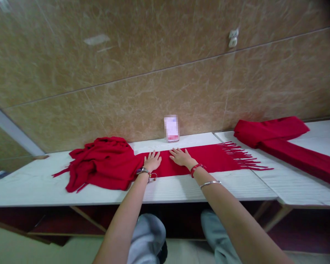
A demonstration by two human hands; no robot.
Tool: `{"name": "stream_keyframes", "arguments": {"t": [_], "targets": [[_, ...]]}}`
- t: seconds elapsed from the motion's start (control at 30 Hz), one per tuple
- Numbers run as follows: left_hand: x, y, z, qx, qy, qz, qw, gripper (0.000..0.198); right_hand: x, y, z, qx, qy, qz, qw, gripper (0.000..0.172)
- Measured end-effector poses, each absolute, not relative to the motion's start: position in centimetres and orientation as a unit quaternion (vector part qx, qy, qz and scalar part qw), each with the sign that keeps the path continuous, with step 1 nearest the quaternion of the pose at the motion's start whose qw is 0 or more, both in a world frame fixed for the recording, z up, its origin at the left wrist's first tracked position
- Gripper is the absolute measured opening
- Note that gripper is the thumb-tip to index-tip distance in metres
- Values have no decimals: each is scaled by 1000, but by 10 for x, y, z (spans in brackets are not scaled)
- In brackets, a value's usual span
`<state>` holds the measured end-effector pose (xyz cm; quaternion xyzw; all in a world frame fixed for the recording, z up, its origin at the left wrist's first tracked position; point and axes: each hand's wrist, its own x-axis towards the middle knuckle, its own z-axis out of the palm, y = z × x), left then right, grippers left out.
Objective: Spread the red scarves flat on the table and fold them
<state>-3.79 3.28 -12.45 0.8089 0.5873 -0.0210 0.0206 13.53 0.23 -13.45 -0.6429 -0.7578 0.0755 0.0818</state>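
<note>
A red fringed scarf (214, 158) lies along the white tabletop, its right part flat and smooth, with the tassels spread at the right end. Its left part is heaped in a loose, crumpled pile. My left hand (153, 161) rests flat on the scarf near the edge of that pile, fingers stretched out. Toward the middle of the flat strip, my right hand (182, 157) also presses palm down with its fingers extended. Neither hand grips the cloth. Bracelets circle both wrists.
Another red cloth (275, 137), folded and long, lies on the right section of the white table (198, 189). A phone-like upright object (172, 128), blurred, leans at the marbled wall (143, 106). Open shelves (57, 220) sit below the tabletop, and my knees are close to them.
</note>
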Motion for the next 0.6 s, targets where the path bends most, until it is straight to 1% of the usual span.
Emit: {"name": "stream_keyframes", "arguments": {"t": [0.2, 0.6], "targets": [[-38, 37, -128, 809, 587, -13, 27, 53, 176, -7, -135, -658, -749, 59, 57, 47], [-40, 38, -129, 810, 586, -7, 15, 52, 314, -52, -148, -728, -686, 2, 10, 45]]}}
